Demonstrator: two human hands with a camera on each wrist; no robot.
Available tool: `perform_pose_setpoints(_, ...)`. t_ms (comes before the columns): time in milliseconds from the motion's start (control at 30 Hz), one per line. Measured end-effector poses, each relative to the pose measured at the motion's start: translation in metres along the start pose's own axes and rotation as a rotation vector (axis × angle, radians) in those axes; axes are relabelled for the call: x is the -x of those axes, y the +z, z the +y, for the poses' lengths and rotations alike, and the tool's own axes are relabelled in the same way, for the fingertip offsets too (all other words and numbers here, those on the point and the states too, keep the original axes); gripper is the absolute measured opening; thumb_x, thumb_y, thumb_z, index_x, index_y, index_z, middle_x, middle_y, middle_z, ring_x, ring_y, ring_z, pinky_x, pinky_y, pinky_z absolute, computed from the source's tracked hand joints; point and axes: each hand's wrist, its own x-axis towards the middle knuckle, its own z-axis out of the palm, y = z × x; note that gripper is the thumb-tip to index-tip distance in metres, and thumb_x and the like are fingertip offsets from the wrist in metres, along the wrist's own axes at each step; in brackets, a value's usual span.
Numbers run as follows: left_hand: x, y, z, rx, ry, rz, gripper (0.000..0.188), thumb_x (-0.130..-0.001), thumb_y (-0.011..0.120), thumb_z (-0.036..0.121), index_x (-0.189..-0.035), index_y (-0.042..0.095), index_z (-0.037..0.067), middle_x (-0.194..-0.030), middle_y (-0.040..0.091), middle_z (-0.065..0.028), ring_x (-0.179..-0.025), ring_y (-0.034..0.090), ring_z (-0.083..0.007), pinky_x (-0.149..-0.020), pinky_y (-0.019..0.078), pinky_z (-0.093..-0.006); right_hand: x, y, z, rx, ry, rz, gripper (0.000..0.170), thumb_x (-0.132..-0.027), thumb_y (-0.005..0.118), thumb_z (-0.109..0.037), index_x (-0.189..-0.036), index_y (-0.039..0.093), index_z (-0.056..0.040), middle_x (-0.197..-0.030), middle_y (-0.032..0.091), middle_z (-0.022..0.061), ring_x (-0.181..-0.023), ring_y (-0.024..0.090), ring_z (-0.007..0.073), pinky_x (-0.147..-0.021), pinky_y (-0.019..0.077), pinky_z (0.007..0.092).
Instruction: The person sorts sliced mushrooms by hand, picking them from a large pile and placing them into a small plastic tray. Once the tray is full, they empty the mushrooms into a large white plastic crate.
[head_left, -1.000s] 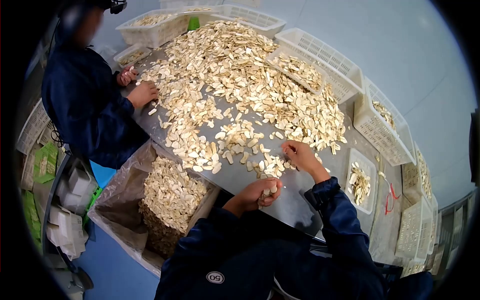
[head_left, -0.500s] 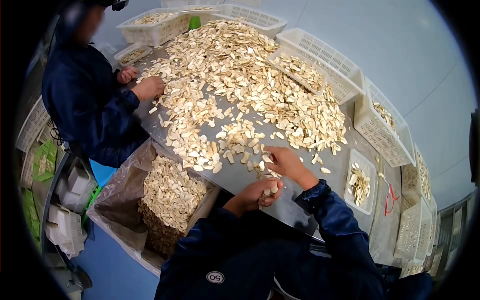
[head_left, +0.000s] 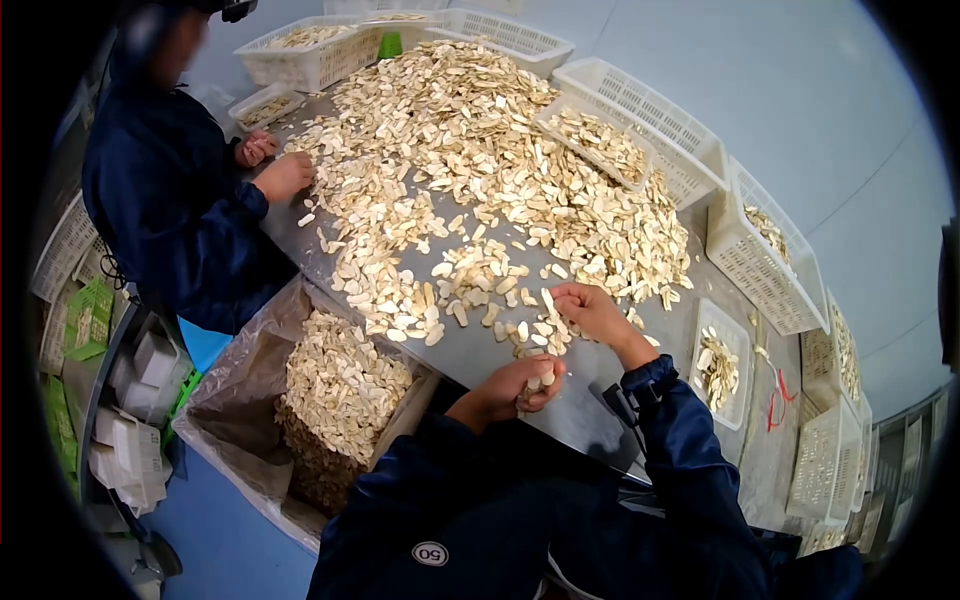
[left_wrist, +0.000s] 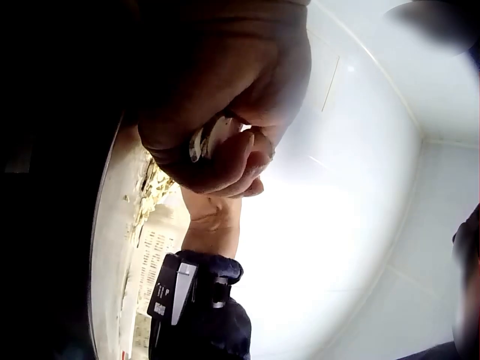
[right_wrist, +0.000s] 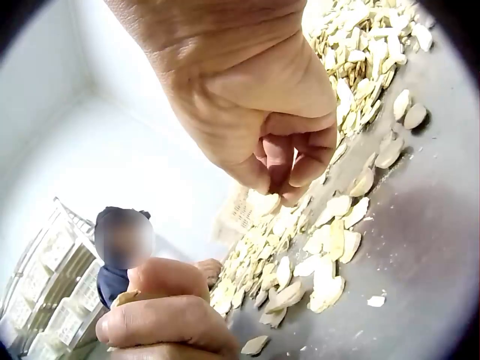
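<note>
Pale, flat dried slices lie heaped in a big pile [head_left: 460, 130] on the grey metal table [head_left: 410, 368]. My left hand [head_left: 520, 385] curls round several slices [left_wrist: 217, 136] at the table's near edge; their ends show between fingers and thumb. Just beyond it to the right, my right hand [head_left: 597, 318] bends down with thumb and fingertips together, pinching a slice [right_wrist: 264, 202] at the edge of a small scatter of slices [right_wrist: 330, 240]. In the right wrist view, the left fist [right_wrist: 169, 315] stands below the right hand.
White crates [head_left: 765, 260] line the far and right sides. A shallow tray [head_left: 742, 385] with some slices sits right of my right arm. A plastic-lined box [head_left: 225, 420] of slices stands at the near left. Another person [head_left: 175, 210] handles slices on the left.
My right hand went left to beside the left hand, then came back right and away to the scattered slices. The left hand stays put. The other person's hand shifted slightly.
</note>
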Motion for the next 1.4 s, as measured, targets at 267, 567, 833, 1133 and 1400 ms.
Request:
perform_pose_setpoints(267,0.0,0.001,-0.001,0.032,-0.006,0.013,0.027,-0.105,0.041,0.026,-0.113,0.055,0.005,-0.077,0.054,-0.0063,-0.054,0.041,-0.0076,-0.045,0.0335,-0.0207,0.009,-0.004,-0.02,-0.541,0.177,-0.074,0.023,-0.104,0.049,-0.014,-0.12,0.061,-0.0022,-0.091,0.066,0.0004,-0.075,0.06,0.0078,-0.061,0.0501,0.0192)
perform_pose_setpoints(567,-0.001,0.002,0.0,0.007,-0.014,0.036,0.026,-0.105,0.04,0.026,-0.113,0.054,0.005,-0.075,0.05,-0.0058,-0.053,0.04,-0.0073,-0.045,0.0327,-0.0203,0.014,-0.01,-0.021,-0.751,0.172,-0.159,0.025,-0.105,0.044,-0.011,-0.124,0.057,-0.0012,-0.101,0.069,0.0111,-0.079,0.067,0.0153,-0.063,0.0568,0.0256)
perform_pose_setpoints(833,0.001,0.002,0.001,0.011,-0.004,0.021,0.026,-0.105,0.04,0.026,-0.113,0.054,0.005,-0.076,0.051,-0.0061,-0.054,0.04,-0.0074,-0.044,0.0322,-0.0199,0.014,-0.003,-0.03,-0.632,0.17,-0.137,0.028,-0.105,0.042,-0.011,-0.129,0.053,-0.0009,-0.12,0.067,0.0185,-0.107,0.07,0.0267,-0.086,0.0599,0.0303)
perform_pose_setpoints(1133,0.0,-0.001,-0.001,0.013,-0.003,0.032,0.025,-0.104,0.04,0.025,-0.112,0.054,0.005,-0.076,0.051,-0.0062,-0.054,0.041,-0.0076,-0.046,0.0336,-0.0207,0.012,-0.002,-0.024,-0.674,0.149,-0.114,0.028,-0.105,0.042,-0.008,-0.13,0.051,0.0022,-0.125,0.065,0.0216,-0.111,0.068,0.0294,-0.092,0.0586,0.0325)
perform_pose_setpoints(1400,0.0,0.001,0.0,0.01,-0.006,0.033,0.026,-0.105,0.041,0.027,-0.111,0.054,0.006,-0.074,0.05,-0.0055,-0.053,0.04,-0.0078,-0.044,0.0326,-0.021,0.012,-0.001,-0.018,-0.631,0.128,-0.115,0.028,-0.101,0.05,-0.005,-0.128,0.054,0.0035,-0.121,0.065,0.0169,-0.11,0.068,0.0277,-0.095,0.0572,0.0301)
